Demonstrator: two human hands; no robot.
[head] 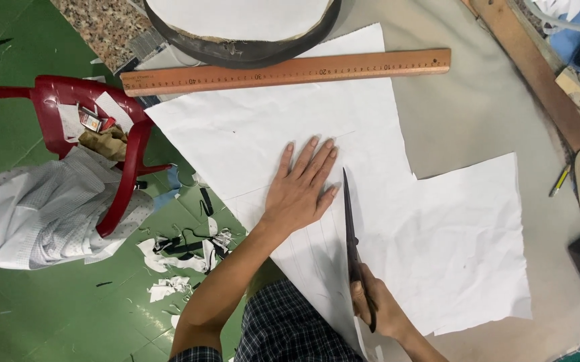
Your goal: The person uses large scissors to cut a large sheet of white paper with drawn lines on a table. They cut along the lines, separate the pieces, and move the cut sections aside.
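Scissors cutting a white paper sheet on a cloth-covered table.

The left hand (300,191) lies flat, fingers spread, pressing the paper sheet (343,201), gripping nothing. Just beside it the right hand (378,310) is closed around the handles of the scissors (352,241), blades nearly together, pointing away along the sheet (near its left edge). A wooden ruler (286,70) lies across the sheet's far end.

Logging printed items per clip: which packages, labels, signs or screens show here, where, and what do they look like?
Small box: on the red plastic chair seat at left, rectangular, red and white.
White paper slips: beside it on the same seat, flat; any print too small to tell.
No signs or screens in view.
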